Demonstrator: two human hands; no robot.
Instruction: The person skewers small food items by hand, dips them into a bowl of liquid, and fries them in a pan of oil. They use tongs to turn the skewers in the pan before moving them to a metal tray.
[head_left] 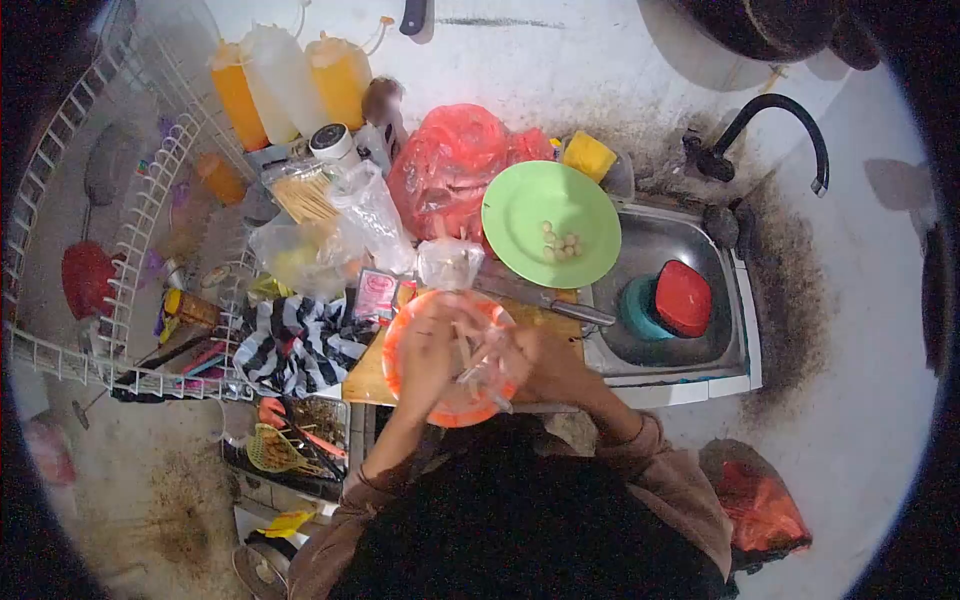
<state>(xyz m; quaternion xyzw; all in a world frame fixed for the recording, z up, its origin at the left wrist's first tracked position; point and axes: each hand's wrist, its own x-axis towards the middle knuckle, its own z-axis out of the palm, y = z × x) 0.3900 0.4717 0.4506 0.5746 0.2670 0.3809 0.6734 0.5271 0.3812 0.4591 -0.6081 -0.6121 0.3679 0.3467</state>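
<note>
Both my hands work over an orange-rimmed plate at the front edge of the wooden board. My left hand is over the plate's left half, its fingers curled inward and blurred. My right hand closes at the plate's right side on crumpled clear plastic. A pale, thin strip shows between the hands; I cannot tell what it is. Just behind the plate lie a knife with a grey handle and a small clear bag. A green plate with several small pale balls stands behind my right hand.
The steel sink at right holds a red container and a teal bowl under a black faucet. At left are a white wire rack, a striped bag, skewers and bottles. A red bag sits behind.
</note>
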